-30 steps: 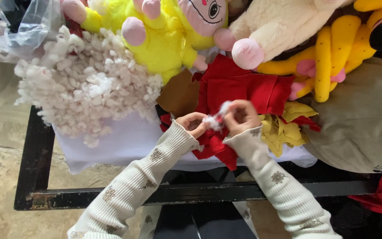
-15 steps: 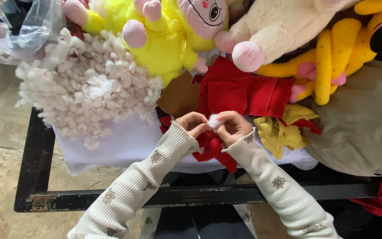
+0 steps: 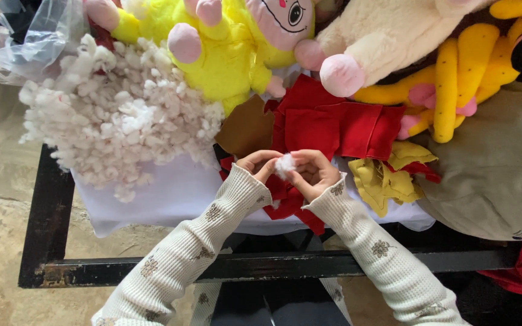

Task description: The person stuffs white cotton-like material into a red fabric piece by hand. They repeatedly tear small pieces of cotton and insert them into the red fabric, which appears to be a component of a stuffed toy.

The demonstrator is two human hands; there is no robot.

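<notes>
Crumpled clear plastic bag (image 3: pixel 28 36) lies top-left

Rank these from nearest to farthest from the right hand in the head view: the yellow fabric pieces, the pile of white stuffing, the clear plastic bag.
1. yellow fabric pieces, just to the right of the right hand.
2. pile of white stuffing, to the upper left.
3. clear plastic bag, top left corner.

2 hands (image 3: pixel 260 165) (image 3: pixel 312 173), 1 stuffing tuft (image 3: pixel 284 164), 1 stuffing heap (image 3: pixel 116 115).
</notes>
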